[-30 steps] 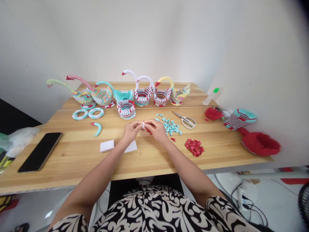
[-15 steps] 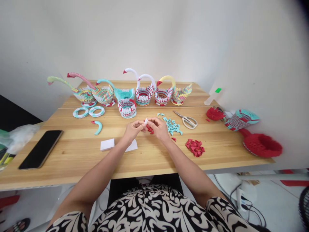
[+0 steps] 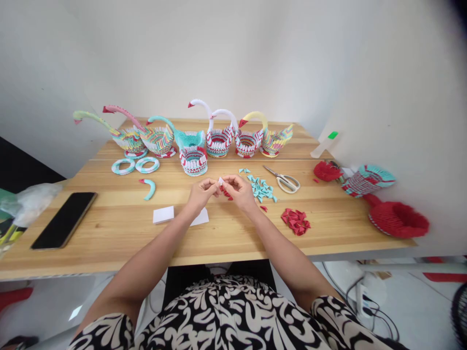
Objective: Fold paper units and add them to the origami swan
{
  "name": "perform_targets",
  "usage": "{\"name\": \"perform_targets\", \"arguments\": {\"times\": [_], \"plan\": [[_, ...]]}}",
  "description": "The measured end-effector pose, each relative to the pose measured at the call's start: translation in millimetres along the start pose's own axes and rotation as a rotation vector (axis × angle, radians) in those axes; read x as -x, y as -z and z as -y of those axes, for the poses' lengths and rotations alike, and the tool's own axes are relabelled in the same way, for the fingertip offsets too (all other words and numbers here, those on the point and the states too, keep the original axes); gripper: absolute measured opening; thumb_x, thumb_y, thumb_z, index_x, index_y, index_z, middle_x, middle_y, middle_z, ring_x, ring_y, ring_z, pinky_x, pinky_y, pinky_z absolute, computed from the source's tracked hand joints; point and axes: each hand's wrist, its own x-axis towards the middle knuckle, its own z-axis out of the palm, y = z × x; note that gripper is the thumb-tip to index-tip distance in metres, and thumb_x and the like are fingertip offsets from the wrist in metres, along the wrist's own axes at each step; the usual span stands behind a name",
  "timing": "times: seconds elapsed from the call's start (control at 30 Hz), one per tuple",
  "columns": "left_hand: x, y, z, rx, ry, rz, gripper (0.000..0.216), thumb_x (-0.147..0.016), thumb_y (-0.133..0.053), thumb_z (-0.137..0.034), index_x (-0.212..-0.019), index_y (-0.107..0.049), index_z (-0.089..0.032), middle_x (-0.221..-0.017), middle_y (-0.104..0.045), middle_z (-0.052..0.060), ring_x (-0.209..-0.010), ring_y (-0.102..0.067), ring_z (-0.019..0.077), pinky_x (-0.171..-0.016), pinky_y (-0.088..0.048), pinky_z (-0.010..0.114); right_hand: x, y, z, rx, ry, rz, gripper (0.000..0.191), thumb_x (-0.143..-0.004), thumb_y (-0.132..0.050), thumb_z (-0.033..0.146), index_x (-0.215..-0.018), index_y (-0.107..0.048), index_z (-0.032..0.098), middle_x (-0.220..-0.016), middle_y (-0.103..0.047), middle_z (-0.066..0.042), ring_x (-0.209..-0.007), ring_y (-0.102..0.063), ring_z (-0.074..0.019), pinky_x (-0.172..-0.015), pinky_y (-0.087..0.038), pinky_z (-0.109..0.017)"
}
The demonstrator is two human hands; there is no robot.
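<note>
A small white piece of folded paper [image 3: 220, 181] is pinched between the fingertips of my left hand [image 3: 202, 195] and my right hand [image 3: 238, 192], held a little above the table. Red folded paper pieces [image 3: 225, 192] show partly behind the fingers. To the right lies a loose spread of turquoise folded paper triangles [image 3: 261, 188], and nearer me a heap of red paper triangles [image 3: 295, 222]. White paper slips [image 3: 201, 218] lie under my left forearm, partly hidden by it. A stack of white paper [image 3: 163, 214] sits to their left.
Several paper swans stand at the back, with a small paper basket [image 3: 193, 161] before them. Scissors [image 3: 282, 179], two paper rings [image 3: 147, 165], a turquoise curved neck [image 3: 149, 189] and a phone [image 3: 64, 220] lie around. A red paper swan [image 3: 397, 218] is at the right edge.
Both hands stay together at the white paper, with only slight finger movement. The whole view has shifted slightly; the things on the table keep their places.
</note>
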Motion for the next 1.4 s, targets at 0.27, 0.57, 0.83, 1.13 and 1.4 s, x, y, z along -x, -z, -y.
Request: {"name": "perform_targets", "arguments": {"times": [0.27, 0.57, 0.83, 1.13, 1.4], "plan": [[-3, 5, 1, 0.231, 0.121, 0.151, 0.035, -0.075, -0.07, -0.047, -0.07, -0.068, -0.013, -0.071, -0.07, 0.008, -0.065, -0.062, 0.0147, -0.067, -0.05, 0.028, 0, 4, 3, 0.196, 0.237, -0.026, 0.016, -0.086, -0.057, 0.026, -0.089, -0.073, 0.023, -0.087, -0.07, -0.004, -0.083, -0.063, -0.0175, -0.076, -0.05, -0.031], [-2, 4, -2, 0.028, -0.018, -0.012, 0.034, -0.067, -0.078, -0.043, -0.083, -0.071, -0.014, -0.075, -0.073, 0.006, -0.071, -0.068, 0.0192, -0.077, -0.054, 0.035, -1, 6, 8, 0.016, 0.027, -0.036, 0.032, -0.086, -0.058, 0.041, -0.11, -0.068, 0.023, -0.086, -0.071, -0.003, -0.071, -0.063, -0.0146, -0.063, -0.05, -0.026], [2, 2, 0, -0.351, -0.368, -0.038, 0.023, -0.078, -0.07, -0.035, -0.092, -0.071, -0.017, -0.086, -0.075, 0.006, -0.078, -0.07, 0.0185, -0.076, -0.054, 0.03, -1, 6, 9, -0.177, -0.128, -0.01, 0.03, -0.077, -0.069, 0.047, -0.085, -0.068, 0.019, -0.064, -0.067, 0.0, -0.051, -0.057, -0.0112, -0.044, -0.044, -0.021], [1, 10, 8, -0.829, -0.818, -0.172, 0.02, -0.09, -0.061, -0.031, -0.093, -0.073, -0.016, -0.085, -0.076, 0.008, -0.077, -0.069, 0.0192, -0.072, -0.049, 0.029, 0, 4, 8, -0.263, -0.208, -0.004, 0.034, -0.075, -0.07, 0.052, -0.083, -0.066, 0.019, -0.067, -0.069, 0.0, -0.051, -0.056, -0.0093, -0.043, -0.041, -0.018], [3, 11, 6, -0.902, -0.806, -0.183, 0.023, -0.093, -0.057, -0.032, -0.092, -0.075, -0.018, -0.079, -0.075, 0.006, -0.07, -0.065, 0.0168, -0.07, -0.044, 0.029, 0, 3, 11, -0.249, -0.168, -0.009, 0.031, -0.074, -0.071, 0.049, -0.08, -0.067, 0.019, -0.065, -0.067, 0.0, -0.053, -0.054, -0.0092, -0.044, -0.04, -0.019]]}}
